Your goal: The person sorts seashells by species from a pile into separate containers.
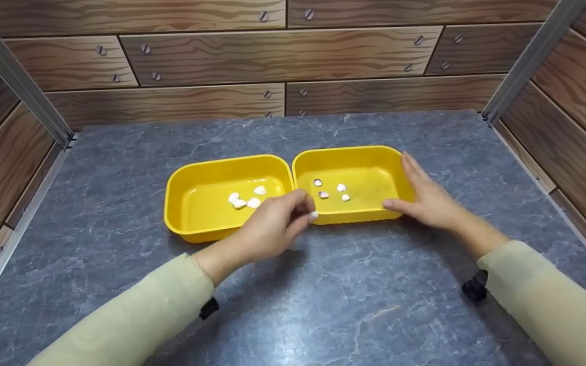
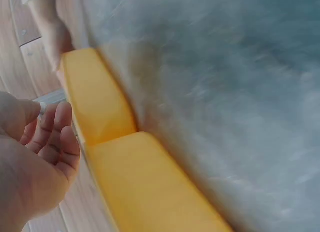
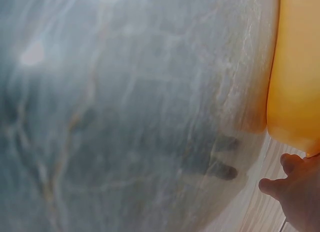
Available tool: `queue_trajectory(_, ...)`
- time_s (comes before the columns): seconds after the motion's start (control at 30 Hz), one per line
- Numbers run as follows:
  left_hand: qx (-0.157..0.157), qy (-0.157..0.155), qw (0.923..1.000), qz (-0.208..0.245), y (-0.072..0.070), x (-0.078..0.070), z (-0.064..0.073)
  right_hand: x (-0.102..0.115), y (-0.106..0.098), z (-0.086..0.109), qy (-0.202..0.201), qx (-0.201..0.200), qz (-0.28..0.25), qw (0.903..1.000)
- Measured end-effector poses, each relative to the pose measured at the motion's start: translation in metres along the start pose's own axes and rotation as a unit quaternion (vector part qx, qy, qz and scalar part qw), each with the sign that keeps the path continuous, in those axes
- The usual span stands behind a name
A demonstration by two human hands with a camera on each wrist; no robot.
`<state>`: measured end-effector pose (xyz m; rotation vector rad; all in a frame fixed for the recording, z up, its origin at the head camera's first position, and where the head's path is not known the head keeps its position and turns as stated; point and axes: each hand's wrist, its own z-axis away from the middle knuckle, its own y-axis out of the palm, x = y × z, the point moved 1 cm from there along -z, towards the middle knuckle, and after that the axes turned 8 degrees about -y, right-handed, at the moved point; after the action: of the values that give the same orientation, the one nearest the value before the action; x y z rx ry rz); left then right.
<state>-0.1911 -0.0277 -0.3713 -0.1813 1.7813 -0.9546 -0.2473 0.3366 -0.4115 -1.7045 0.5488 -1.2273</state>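
Two yellow plastic tubs stand side by side, their near ends touching. In the left tub [image 1: 211, 165] lie several small white rounded pieces [image 1: 254, 203]. The right tub [image 1: 344, 154] has a few similar white pieces [image 1: 341, 187] in it, along with two dark-patterned ones [image 1: 323, 194]. My left hand [image 1: 272, 223] pinches a small white piece [image 1: 314, 215] between thumb and fingertips, at the front left corner of the right tub. My right hand [image 1: 428, 201] rests against the right end of that tub, fingers straight along the outside and thumb at the front rim.
Both tubs stand on a grey marbled tabletop [image 1: 323, 295]. Wood-patterned panels [image 1: 272, 56] enclose it at the back and both sides, with metal posts [image 1: 532, 66] at the rear corners. A dark strap piece [image 1: 475, 287] shows under the right sleeve.
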Motion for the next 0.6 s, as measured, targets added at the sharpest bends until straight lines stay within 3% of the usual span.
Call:
queue_trajectory(0.27,-0.017,-0.013,0.9996,-0.017,-0.006,-0.007,-0.037,0.001,0.001,-0.001,-0.001,-0.002,-0.004,1.0)
queue_trajectory(0.47,0.0,-0.058,0.9982,-0.014,-0.003,-0.006,-0.057,0.001,0.001,-0.002,-0.002,-0.002,-0.009,1.0)
queue_trajectory(0.6,0.009,-0.071,0.9973,-0.013,0.002,-0.005,-0.065,0.0,0.001,-0.001,-0.001,0.0,-0.008,1.0)
